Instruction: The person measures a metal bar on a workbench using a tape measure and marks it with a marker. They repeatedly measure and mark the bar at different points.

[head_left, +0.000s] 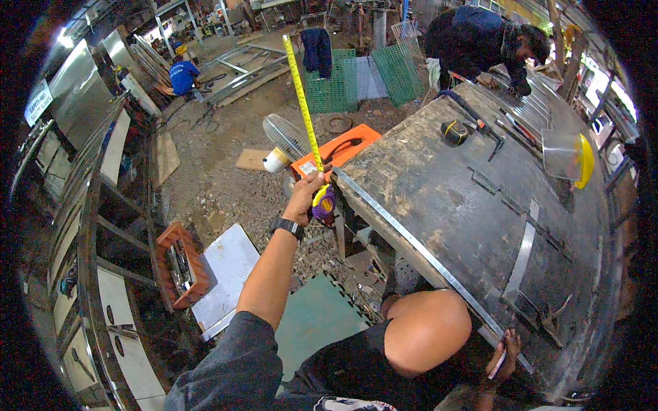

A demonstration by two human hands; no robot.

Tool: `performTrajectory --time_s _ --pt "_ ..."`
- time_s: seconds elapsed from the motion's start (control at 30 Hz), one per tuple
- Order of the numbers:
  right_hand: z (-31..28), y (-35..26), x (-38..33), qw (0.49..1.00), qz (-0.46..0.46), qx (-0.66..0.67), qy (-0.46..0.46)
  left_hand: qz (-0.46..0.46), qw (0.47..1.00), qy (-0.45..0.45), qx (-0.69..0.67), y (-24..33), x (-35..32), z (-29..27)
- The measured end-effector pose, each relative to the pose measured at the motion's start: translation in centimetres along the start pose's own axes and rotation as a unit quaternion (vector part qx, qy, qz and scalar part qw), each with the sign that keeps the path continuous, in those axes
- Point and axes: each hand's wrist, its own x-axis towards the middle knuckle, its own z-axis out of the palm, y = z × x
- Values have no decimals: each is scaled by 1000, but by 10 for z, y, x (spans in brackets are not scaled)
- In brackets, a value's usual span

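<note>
My left hand [301,198] is closed at the far corner of the worktable, gripping a purple and yellow tape measure [323,203]. Its yellow blade [301,103] stands drawn out, pointing away and upward past the table corner. Along the table's left edge lies a long, thin metal strip [418,246]. At the strip's near end, my right hand [506,356] has its fingers closed round a slim white stick [497,366], with fingertips against the strip. The stick's exact kind cannot be made out.
On the worktable [411,171] are another tape measure [454,132], a flat metal bar [524,250], a clamp-like tool [554,318] and a yellow face shield [584,161]. A person [490,41] works at the far end. An orange case [356,142] and a fan [284,140] stand beyond the corner.
</note>
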Motion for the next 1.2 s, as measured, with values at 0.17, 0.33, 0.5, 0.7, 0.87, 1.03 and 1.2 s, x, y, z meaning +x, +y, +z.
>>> performTrajectory --time_s 0.17,0.33,0.5,0.7,0.87,1.03,1.2 --pt "-7 -1 5 999 -39 -17 -1 -9 999 -46 -11 -2 3 -6" --pt "-2 11 1 995 84 51 -27 -11 997 -45 -69 -8 -7 -5" --pt "-8 5 -3 1000 13 -24 -13 -10 993 -19 -115 -13 -12 6" --pt "-13 -16 12 1000 7 -8 -12 1 992 -7 -128 -15 -10 7" --pt "-13 -24 21 1000 4 -10 -21 5 990 -19 -137 -33 -4 -2" --pt "-9 -26 24 996 2 80 26 1 997 -50 -64 -42 13 -22" --pt "-16 -32 24 998 27 46 -27 -31 999 12 -27 -30 15 -41"
